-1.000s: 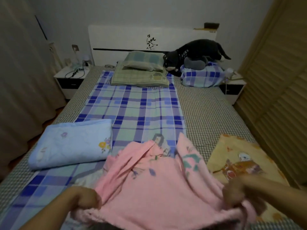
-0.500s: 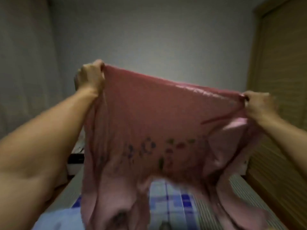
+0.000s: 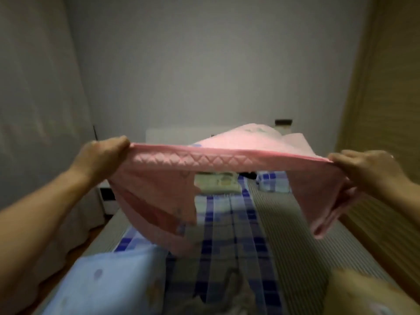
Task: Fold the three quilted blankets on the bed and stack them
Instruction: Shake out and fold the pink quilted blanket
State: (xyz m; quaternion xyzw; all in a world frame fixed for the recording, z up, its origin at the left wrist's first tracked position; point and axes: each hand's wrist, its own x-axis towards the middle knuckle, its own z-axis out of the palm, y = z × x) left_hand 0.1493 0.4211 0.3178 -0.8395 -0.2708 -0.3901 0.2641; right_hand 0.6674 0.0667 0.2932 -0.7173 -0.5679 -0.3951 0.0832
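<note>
A pink quilted blanket (image 3: 218, 159) is stretched in the air above the bed, billowing away from me toward the headboard. My left hand (image 3: 102, 152) grips its near edge at the left corner. My right hand (image 3: 363, 165) grips the same edge at the right corner. The blanket's sides hang down below both hands. A folded light blue blanket (image 3: 102, 283) lies on the bed at the lower left. A yellow blanket (image 3: 368, 292) lies at the lower right, blurred.
The bed (image 3: 231, 223) has a blue checked sheet down its middle and a grey one on the right. Pillows (image 3: 216, 183) sit near the white headboard (image 3: 172, 135). A curtain (image 3: 34, 110) hangs at the left, a wooden wardrobe (image 3: 391, 110) at the right.
The pink blanket went from lying bunched on the bed to being lifted high, and is now swung down and flung out flat over the bed. Both hands kept their hold on the corners.
</note>
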